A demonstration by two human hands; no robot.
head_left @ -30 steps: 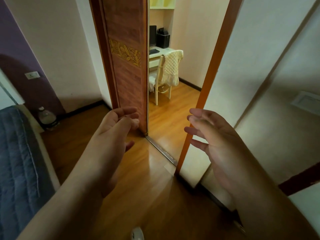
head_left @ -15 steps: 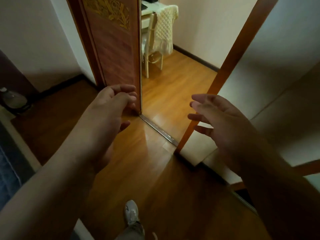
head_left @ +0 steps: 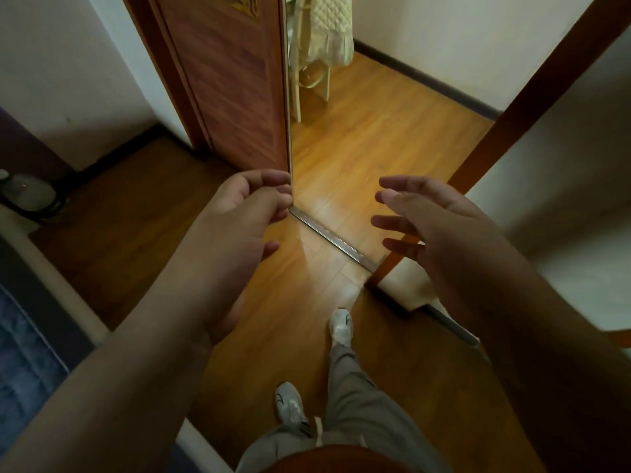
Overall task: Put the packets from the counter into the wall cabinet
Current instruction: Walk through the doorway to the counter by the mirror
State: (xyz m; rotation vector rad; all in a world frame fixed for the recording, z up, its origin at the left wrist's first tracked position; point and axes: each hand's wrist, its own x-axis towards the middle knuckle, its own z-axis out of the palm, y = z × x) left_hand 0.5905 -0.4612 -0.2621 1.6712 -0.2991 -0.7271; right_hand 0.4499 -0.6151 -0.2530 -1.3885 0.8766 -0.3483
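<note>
No packets, counter or wall cabinet are in view. My left hand (head_left: 246, 213) is held out in front of me with its fingers loosely curled and nothing in it, close to the edge of a brown wooden door (head_left: 232, 83). My right hand (head_left: 433, 227) is stretched forward with fingers spread and empty, over the metal threshold strip (head_left: 334, 238) of the doorway.
An open doorway leads onto a lit wooden floor (head_left: 375, 131) with a pale chair (head_left: 317, 56) beyond. A brown door frame (head_left: 505, 131) stands at the right, a bed edge (head_left: 30, 336) at the left, a water bottle (head_left: 27, 191) by the wall. My feet in white shoes (head_left: 341, 324) are below.
The view has tilted down and moved closer to the doorway; my legs and shoes have come into sight. Both hands stay raised and empty.
</note>
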